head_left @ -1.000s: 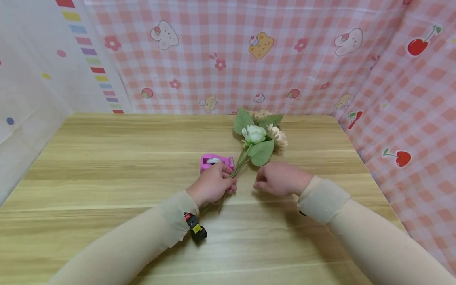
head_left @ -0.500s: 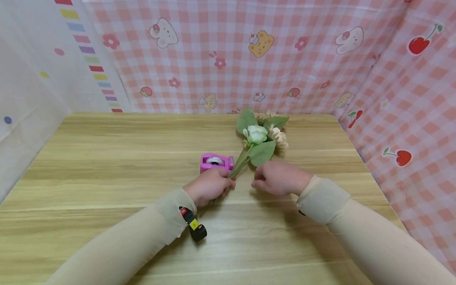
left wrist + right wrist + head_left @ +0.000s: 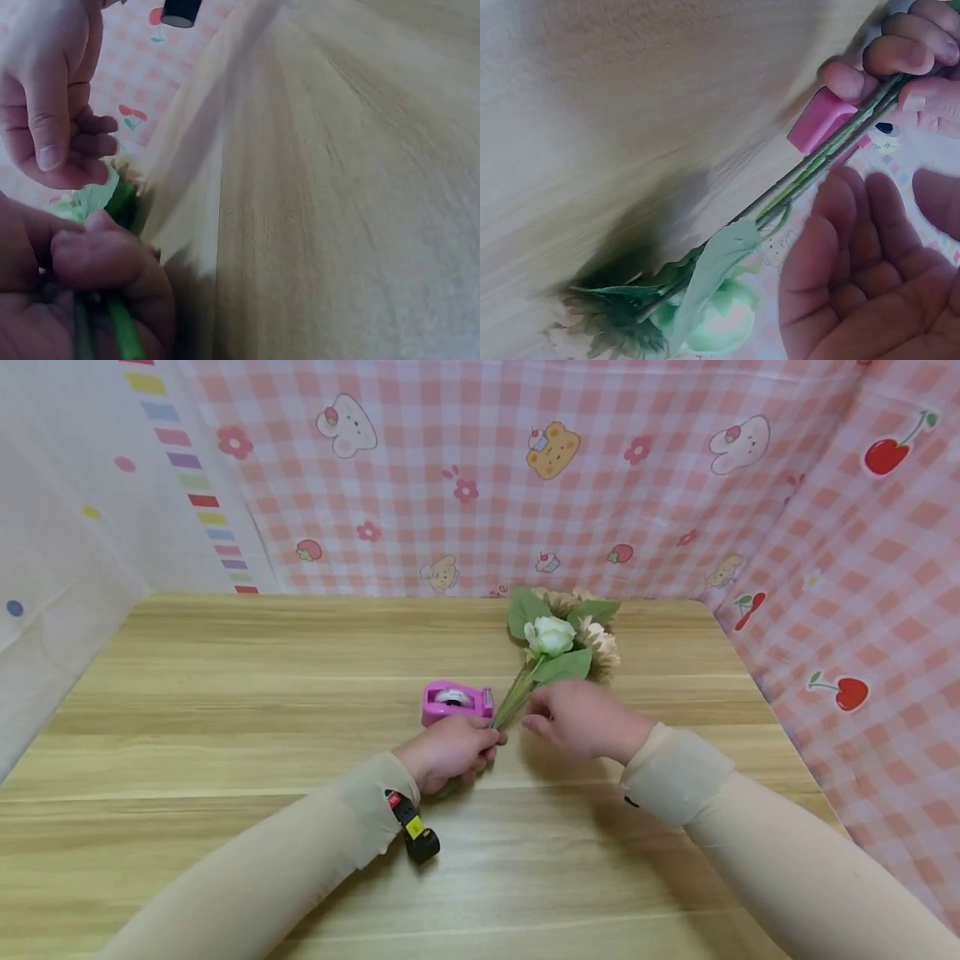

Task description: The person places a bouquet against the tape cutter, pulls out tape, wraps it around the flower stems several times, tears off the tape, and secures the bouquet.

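Pink checked cloth (image 3: pixel 420 452) hangs behind a wood-grain table (image 3: pixel 262 693), and from where I stand the work is gathered around the middle of it. The person's left hand (image 3: pixel 453 752) grips a bundle of stems (image 3: pixel 516 695), fingers curled round them low down, which I take as a way to hold them together while leaving the upper part free. The right hand (image 3: pixel 581 718) hovers just right of the stems, fingers loosely bent, thumb apart, holding nothing that I can see; so close, it could probably reach them easily. Outward from the hands, the bunch slants far and right, its white flower (image 3: pixel 551 637), cream flowers (image 3: pixel 602 643) and green leaves (image 3: pixel 527 612) near the table's far edge, likely to spare the petals a squeeze. Just beyond the left hand stands a pink tape dispenser (image 3: pixel 472 702), presumably placed for easy reach; I can't tell whether the fingers touch it. The left hand hides most of the lower stem ends, the white flower and leaves partly cover the cream ones, and whether the blooms rest on the wood is hard to make out.
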`<state>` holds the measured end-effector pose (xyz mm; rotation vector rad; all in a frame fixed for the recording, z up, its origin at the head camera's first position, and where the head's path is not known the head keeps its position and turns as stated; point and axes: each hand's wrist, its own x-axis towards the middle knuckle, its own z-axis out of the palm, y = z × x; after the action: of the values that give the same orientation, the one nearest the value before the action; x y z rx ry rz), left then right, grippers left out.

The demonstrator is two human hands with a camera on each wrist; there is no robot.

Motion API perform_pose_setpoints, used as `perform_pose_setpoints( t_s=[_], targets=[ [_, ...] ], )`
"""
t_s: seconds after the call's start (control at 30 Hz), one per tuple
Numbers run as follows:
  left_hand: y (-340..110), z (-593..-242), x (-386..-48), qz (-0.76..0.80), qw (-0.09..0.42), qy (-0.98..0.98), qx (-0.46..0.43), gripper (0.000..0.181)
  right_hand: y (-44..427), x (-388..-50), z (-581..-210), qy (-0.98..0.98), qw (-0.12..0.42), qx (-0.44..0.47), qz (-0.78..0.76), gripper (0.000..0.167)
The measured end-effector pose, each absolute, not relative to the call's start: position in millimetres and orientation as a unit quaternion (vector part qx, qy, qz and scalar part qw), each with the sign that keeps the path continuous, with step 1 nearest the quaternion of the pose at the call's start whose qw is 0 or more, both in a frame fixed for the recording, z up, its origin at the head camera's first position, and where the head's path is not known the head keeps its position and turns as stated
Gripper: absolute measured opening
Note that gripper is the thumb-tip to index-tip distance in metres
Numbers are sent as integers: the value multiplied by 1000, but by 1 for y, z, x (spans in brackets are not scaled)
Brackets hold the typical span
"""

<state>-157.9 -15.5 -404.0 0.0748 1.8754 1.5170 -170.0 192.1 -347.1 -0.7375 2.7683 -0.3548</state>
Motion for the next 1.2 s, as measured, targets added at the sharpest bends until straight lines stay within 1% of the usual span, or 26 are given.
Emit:
perform_pose_setpoints(
  t_s=[0.07, 0.17, 0.37, 0.5, 0.8, 1.2],
  targets=[
    [-16, -404, -160, 606, 366, 706, 26, 30, 189, -173, -346, 953, 115, -245, -136, 16],
    [-15, -406, -161, 619, 366, 694, 23, 29, 184, -177, -345, 954, 101, -240, -151, 15],
    [-11, -411, -160, 612, 363, 702, 2, 30, 169, -191, -349, 951, 80, -264, -139, 24],
    [-9, -415, -160, 603, 348, 718, -2, 31, 161, -201, -356, 948, 65, -293, -105, 26],
    [-10, -416, -159, 621, 350, 701, -2, 32, 146, -214, -365, 939, 95, -318, -87, 25],
    [-11, -415, -159, 621, 350, 702, 1, 31, 135, -221, -371, 939, 104, -316, -87, 23]
  ],
)
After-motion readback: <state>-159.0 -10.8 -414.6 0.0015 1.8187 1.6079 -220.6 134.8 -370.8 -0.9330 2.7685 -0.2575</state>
